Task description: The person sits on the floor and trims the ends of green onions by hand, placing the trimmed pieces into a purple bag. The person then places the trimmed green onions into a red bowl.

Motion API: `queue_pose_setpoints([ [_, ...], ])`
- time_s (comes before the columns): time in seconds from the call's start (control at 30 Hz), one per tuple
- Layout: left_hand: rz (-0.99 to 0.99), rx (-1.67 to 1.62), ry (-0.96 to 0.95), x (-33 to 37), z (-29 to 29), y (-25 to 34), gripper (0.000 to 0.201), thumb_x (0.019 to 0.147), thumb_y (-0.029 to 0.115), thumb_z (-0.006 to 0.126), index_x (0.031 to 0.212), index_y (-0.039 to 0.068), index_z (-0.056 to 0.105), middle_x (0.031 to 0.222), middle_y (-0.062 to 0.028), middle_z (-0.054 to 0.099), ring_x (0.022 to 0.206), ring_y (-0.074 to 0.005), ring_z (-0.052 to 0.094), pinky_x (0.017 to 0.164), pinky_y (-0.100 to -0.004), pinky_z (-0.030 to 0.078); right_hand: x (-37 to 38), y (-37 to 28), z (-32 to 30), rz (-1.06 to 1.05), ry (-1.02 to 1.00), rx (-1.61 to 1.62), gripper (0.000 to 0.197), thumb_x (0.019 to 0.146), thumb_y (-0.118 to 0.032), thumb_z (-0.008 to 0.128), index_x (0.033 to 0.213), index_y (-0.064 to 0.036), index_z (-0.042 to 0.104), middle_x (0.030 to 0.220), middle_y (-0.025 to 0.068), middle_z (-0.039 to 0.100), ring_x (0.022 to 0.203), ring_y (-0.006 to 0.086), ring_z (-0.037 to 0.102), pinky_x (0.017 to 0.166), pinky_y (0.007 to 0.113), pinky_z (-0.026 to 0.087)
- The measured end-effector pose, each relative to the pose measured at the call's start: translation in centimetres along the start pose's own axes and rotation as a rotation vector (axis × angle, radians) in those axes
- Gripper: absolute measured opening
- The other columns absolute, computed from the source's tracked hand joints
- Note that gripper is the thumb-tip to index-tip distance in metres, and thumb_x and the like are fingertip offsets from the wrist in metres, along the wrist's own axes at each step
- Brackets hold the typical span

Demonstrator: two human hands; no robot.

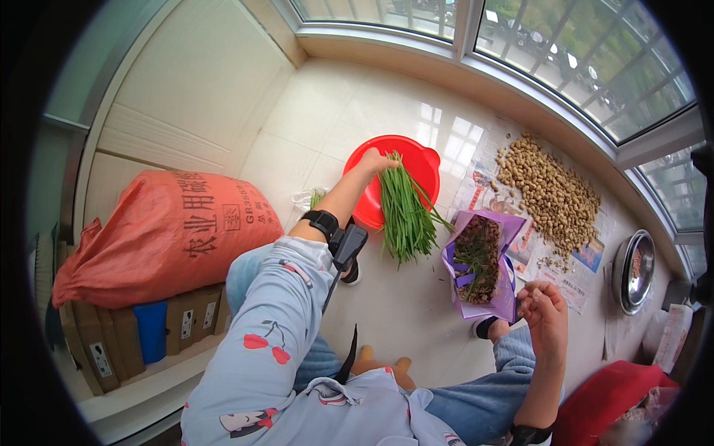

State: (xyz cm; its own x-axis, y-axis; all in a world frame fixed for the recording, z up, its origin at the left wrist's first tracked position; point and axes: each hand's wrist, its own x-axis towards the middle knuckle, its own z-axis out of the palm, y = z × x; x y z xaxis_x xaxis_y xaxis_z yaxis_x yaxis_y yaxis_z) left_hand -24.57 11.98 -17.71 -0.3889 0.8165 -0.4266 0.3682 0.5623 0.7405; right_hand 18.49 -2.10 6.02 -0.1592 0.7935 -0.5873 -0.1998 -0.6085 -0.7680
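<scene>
My left hand reaches over the red plastic basin, closed around one end of a bunch of garlic chives. The long green leaves hang across the basin's right side and over its near rim. My right hand is raised beside the purple bag, with thumb and fingers pinched together; whatever lies between the fingertips is too small to make out. The bag stands with its mouth open, holding brownish scraps and green trimmings. Several loose leaf ends point from the bunch toward the bag.
Peanuts in shells lie heaped on newspaper by the window. Metal bowls stand at the right. A filled orange woven sack rests on cardboard boxes at the left. A small clear plastic bag lies left of the basin.
</scene>
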Motion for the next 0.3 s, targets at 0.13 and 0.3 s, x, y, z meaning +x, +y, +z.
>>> queue_pose_setpoints([
  [0.13,0.079,-0.140,-0.013,-7.5,-11.2,9.0,0.059,0.075,0.023,0.070,0.120,-0.008,0.049,0.121,-0.0220,0.052,0.116,-0.0282,0.047,0.098,-0.0409,0.035,-0.8,0.4,-0.2,-0.093,-0.071,-0.053,0.014,0.089,-0.010,0.049,0.098,0.0005,0.054,0.083,0.0070,0.060,0.063,0.0061,0.053,0.058,0.021,0.046],
  [0.3,0.244,-0.181,0.125,-21.6,-20.4,10.7,0.036,0.073,0.021,0.072,0.102,0.000,0.064,0.099,-0.0126,0.065,0.097,-0.0203,0.058,0.088,-0.0320,0.043,-0.9,2.1,-0.5,-0.101,-0.109,-0.158,0.013,0.087,-0.013,0.054,0.097,-0.0042,0.055,0.081,0.0045,0.061,0.062,0.0057,0.054,0.057,0.018,0.045],
])
